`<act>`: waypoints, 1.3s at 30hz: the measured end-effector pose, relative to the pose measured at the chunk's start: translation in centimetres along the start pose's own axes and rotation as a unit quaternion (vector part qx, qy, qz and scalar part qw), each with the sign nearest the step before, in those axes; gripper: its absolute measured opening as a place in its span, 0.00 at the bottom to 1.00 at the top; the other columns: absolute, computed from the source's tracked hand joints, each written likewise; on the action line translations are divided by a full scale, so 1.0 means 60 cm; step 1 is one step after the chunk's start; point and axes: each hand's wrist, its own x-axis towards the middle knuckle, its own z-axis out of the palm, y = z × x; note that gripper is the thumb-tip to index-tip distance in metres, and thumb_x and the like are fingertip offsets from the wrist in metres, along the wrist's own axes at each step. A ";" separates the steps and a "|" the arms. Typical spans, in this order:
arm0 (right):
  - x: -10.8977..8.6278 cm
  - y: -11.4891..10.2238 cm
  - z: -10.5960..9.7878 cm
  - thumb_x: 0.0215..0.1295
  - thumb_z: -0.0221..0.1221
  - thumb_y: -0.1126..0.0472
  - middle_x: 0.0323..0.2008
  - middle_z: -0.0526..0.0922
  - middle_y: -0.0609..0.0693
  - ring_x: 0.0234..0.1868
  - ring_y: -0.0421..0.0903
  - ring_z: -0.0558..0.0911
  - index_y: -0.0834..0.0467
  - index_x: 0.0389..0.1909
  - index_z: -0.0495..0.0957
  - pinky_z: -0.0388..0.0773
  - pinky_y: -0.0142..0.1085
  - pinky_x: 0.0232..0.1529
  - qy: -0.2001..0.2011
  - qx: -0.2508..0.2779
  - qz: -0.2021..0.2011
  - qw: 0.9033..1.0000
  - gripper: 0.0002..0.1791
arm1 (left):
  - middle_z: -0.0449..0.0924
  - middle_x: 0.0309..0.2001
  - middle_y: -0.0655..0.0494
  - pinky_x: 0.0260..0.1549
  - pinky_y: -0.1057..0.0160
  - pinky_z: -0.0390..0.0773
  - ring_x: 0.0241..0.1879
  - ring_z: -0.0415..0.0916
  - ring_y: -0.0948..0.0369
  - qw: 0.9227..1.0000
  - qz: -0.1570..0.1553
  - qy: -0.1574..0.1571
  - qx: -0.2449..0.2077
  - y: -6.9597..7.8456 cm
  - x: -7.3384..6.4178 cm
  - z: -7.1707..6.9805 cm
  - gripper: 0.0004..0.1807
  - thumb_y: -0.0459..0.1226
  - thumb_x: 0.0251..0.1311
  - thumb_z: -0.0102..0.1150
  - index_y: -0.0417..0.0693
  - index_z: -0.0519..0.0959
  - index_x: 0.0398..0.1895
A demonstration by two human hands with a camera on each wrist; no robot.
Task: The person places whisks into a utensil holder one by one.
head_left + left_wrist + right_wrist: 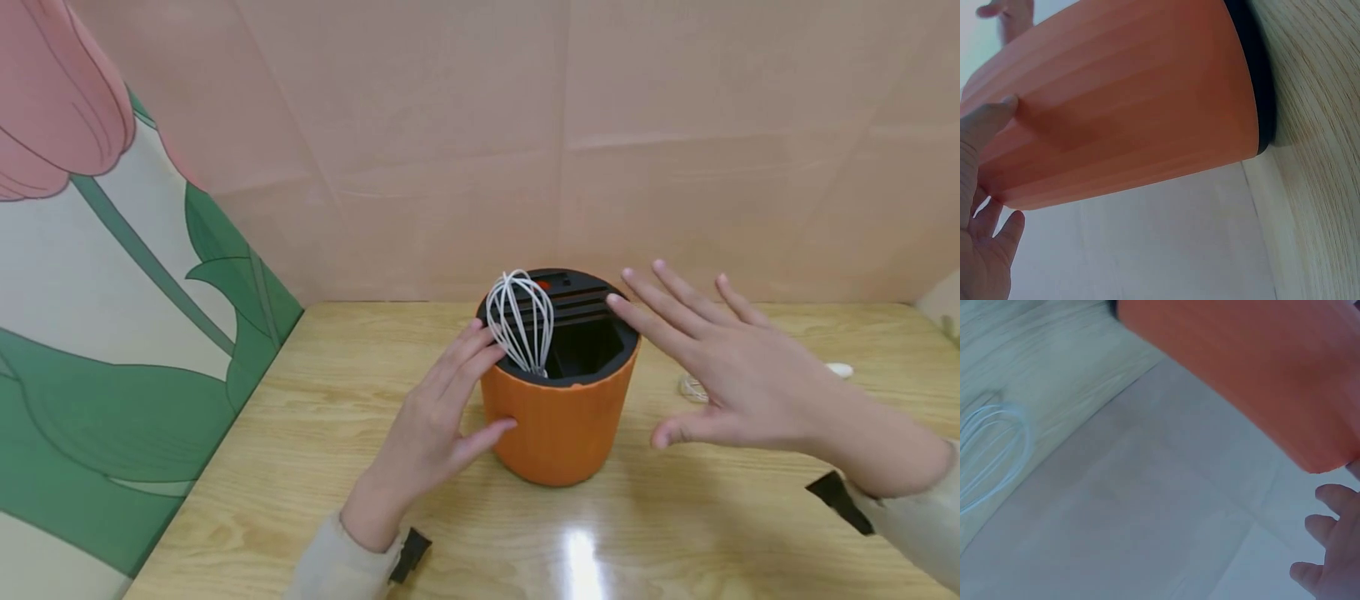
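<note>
An orange ribbed holder [558, 429] with a black slotted top insert [585, 346] stands upright on the table. A whisk [521, 325] stands in its left part, white wire loops up; its handle is hidden inside. My left hand [442, 408] touches the holder's left side, fingers stretched along the rim and thumb [997, 119] against the wall. To the right, my right hand [738, 375] is spread with straight fingers and holds nothing. Its index fingertip is at the rim; whether it touches, I cannot tell. Behind that hand lies a second whisk [991, 450], mostly hidden in the head view.
The holder stands on a light wood-grain table [315, 467]. A plain pinkish backdrop [420, 150] rises behind the table's back edge. On the left is a panel [150, 333] printed with a pink tulip and green leaves.
</note>
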 end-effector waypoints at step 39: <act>-0.119 0.149 0.067 0.41 0.74 0.36 0.81 0.35 0.45 0.80 0.42 0.30 0.43 0.80 0.40 0.19 0.68 0.73 -0.032 -0.011 0.143 0.989 0.70 | 0.69 0.68 0.43 0.74 0.55 0.65 0.74 0.61 0.48 1.000 0.000 -0.011 0.003 0.001 0.001 0.002 0.44 0.39 0.47 0.78 0.37 0.66 0.66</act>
